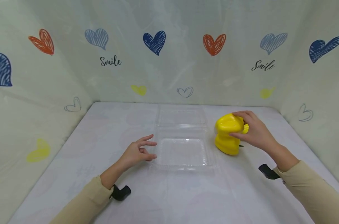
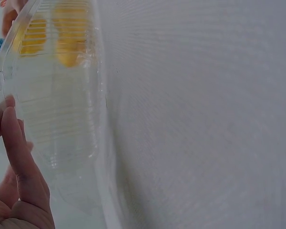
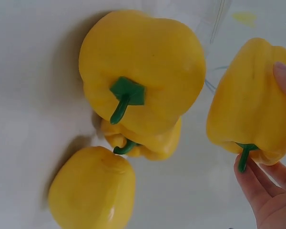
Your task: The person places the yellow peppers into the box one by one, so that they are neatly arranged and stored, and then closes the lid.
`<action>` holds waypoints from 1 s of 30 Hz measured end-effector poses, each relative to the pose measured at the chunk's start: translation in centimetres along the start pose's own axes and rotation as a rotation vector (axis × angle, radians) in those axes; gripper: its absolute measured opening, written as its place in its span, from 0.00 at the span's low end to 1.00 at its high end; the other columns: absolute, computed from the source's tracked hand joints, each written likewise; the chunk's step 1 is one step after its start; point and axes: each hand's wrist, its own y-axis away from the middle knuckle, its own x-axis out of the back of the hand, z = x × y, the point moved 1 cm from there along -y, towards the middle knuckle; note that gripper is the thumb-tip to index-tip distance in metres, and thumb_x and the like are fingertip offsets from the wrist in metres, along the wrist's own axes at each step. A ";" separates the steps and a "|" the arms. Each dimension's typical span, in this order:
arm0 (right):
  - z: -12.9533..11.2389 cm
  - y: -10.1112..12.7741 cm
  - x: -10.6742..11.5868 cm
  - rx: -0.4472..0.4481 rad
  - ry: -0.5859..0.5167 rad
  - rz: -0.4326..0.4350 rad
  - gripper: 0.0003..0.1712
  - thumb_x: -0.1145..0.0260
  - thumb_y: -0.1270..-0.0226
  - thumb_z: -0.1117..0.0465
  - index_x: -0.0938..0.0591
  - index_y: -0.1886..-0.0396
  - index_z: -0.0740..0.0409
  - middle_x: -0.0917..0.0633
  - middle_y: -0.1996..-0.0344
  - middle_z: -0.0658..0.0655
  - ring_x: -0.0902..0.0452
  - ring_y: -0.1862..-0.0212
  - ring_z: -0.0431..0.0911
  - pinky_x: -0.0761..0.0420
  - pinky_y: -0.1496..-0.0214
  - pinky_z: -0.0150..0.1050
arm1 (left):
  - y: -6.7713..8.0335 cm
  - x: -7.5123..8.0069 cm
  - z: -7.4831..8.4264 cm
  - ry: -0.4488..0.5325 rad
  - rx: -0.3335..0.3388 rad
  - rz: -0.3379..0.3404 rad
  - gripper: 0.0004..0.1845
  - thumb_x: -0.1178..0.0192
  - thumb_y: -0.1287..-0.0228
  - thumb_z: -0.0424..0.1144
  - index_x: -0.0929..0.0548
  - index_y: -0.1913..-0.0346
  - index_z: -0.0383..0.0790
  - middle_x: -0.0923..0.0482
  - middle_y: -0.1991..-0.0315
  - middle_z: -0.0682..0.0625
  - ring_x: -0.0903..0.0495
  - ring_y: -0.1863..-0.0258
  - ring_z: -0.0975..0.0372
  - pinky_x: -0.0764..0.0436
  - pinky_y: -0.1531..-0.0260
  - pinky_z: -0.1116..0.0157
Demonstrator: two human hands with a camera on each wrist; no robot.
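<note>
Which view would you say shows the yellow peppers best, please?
The right wrist view: it shows four peppers separately, green stems visible, one held by the right hand. The head view shows them as one yellow clump beside the clear box. The left wrist view shows only yellow blurs through plastic.

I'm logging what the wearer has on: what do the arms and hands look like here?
Both arms wear long beige sleeves reaching the wrists. A small black camera mount sits under the left wrist, another under the right. The left hand and right hand are bare: no gloves.
</note>
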 end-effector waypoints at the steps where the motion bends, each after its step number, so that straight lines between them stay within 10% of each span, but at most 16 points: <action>1: -0.1 -0.1 -0.1 -0.001 -0.002 -0.003 0.39 0.24 0.51 0.63 0.31 0.40 0.66 0.33 0.45 0.67 0.33 0.51 0.60 0.28 0.51 0.61 | 0.0 0.0 0.0 -0.001 0.000 0.000 0.29 0.30 0.50 0.33 0.25 0.44 0.28 0.46 0.29 0.47 0.17 0.73 0.56 0.21 0.60 0.65; 30: -3.8 -3.4 -2.1 0.003 -0.084 -0.060 0.40 0.23 0.52 0.57 0.31 0.40 0.63 0.31 0.47 0.62 0.31 0.50 0.57 0.27 0.47 0.55 | 0.1 -0.1 0.4 -0.008 0.006 0.006 0.29 0.29 0.51 0.32 0.24 0.44 0.28 0.46 0.29 0.47 0.17 0.72 0.51 0.21 0.62 0.65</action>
